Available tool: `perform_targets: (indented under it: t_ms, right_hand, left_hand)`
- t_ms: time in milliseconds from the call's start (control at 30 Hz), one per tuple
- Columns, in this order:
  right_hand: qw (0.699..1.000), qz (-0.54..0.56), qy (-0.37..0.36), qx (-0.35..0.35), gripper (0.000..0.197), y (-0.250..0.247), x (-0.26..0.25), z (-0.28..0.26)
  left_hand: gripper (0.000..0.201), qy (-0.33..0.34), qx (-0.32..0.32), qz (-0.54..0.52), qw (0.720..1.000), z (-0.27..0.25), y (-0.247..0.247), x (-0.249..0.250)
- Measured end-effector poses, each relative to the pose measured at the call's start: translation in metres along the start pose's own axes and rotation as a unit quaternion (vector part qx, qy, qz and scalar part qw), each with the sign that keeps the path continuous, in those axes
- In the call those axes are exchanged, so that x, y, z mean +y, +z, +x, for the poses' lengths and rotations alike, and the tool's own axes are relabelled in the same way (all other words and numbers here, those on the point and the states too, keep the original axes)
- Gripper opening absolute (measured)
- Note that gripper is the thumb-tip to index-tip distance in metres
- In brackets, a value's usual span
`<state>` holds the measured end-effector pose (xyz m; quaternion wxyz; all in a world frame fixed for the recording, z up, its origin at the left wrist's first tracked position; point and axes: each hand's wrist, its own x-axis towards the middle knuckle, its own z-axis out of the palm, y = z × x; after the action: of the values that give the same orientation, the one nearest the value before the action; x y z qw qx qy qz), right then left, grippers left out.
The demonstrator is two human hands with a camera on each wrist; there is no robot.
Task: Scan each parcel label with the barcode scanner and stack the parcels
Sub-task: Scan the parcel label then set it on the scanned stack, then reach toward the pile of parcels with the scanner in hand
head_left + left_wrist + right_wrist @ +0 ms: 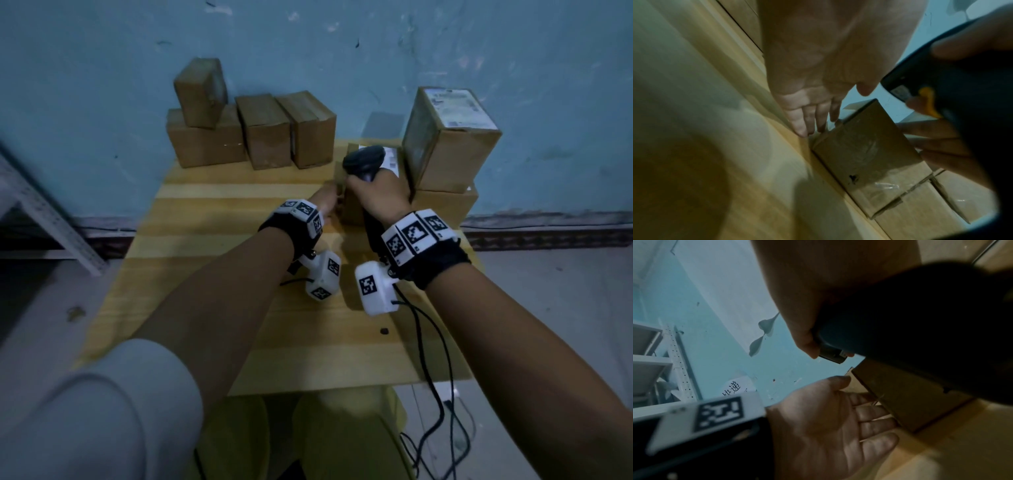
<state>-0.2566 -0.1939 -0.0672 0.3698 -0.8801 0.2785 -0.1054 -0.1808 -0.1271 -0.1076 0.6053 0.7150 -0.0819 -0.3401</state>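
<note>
A small cardboard parcel point(352, 205) point(867, 155) point(898, 395) stands on the wooden table point(239, 219), its white label facing up. My right hand point(376, 195) grips the black barcode scanner point(364, 161) point(953, 91) point(910, 324) just above that label. My left hand point(325, 202) point(813, 123) point(869, 415) has straight fingers lying against the parcel's left side. A stack of two parcels point(448, 144) stands directly to the right, the upper one showing a label on top.
Several more cardboard parcels point(246, 130) are lined along the table's back edge against the blue wall, one stacked on another. A white metal shelf point(41, 212) stands at the left. The scanner's black cable point(431, 346) trails off the table's right front.
</note>
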Motion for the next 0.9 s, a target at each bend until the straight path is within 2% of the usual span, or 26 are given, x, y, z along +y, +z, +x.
perform_targets:
  t_ms: [167,233,300,367,400,433,500,533,600,667,733,833,900]
  right_hand:
    - [0.999,-0.041,0.005,-0.006,0.041,-0.004,-0.001,-0.002]
    - [0.999,-0.052,-0.002,-0.012,0.04,-0.009,-0.003,-0.004]
    - [0.998,-0.053,-0.012,-0.012,0.038,-0.013,-0.007,-0.005]
    - [0.998,-0.066,-0.017,-0.009,0.035,-0.013,-0.007,-0.004]
    - [0.997,-0.077,-0.018,-0.009,0.036,-0.013,-0.006,-0.004]
    - [0.996,-0.088,-0.02,-0.009,0.036,-0.011,-0.004,-0.003]
    - [0.995,-0.092,-0.024,-0.006,0.033,-0.01,-0.001,0.0]
    - [0.996,-0.087,-0.024,-0.006,0.032,-0.01,0.001,0.001]
    - [0.997,-0.079,-0.022,-0.005,0.035,-0.01,0.002,0.004]
    - [0.997,-0.07,-0.022,-0.006,0.034,-0.01,0.004,0.006]
    - [0.998,-0.061,-0.021,-0.01,0.032,-0.01,0.004,0.007]
    - [0.999,-0.051,-0.016,-0.007,0.035,-0.01,0.005,0.008]
    - [0.999,-0.048,-0.018,-0.003,0.037,-0.009,0.006,0.009]
  left_hand:
    - [0.029,0.011,-0.023,0.081,0.996,-0.006,-0.004,0.001]
    - [0.02,-0.005,-0.032,0.125,0.992,-0.001,-0.014,0.007]
    - [0.025,-0.018,-0.016,0.132,0.991,0.007,-0.026,0.014]
    - [0.022,0.029,0.025,0.155,0.987,0.013,-0.037,0.029]
    - [0.021,0.071,0.058,0.206,0.974,0.014,-0.04,0.039]
    - [0.025,0.11,0.096,0.283,0.948,0.019,-0.044,0.047]
    - [0.034,0.18,0.168,0.437,0.865,0.031,-0.049,0.061]
    - [0.038,0.205,0.189,0.477,0.834,0.039,-0.05,0.066]
    - [0.049,0.247,0.224,0.518,0.788,0.054,-0.05,0.07]
    - [0.064,0.266,0.241,0.532,0.767,0.066,-0.047,0.07]
    - [0.07,0.26,0.226,0.551,0.76,0.077,-0.043,0.072]
    - [0.067,0.238,0.198,0.597,0.74,0.094,-0.042,0.077]
    - [0.062,0.22,0.195,0.595,0.748,0.102,-0.042,0.079]
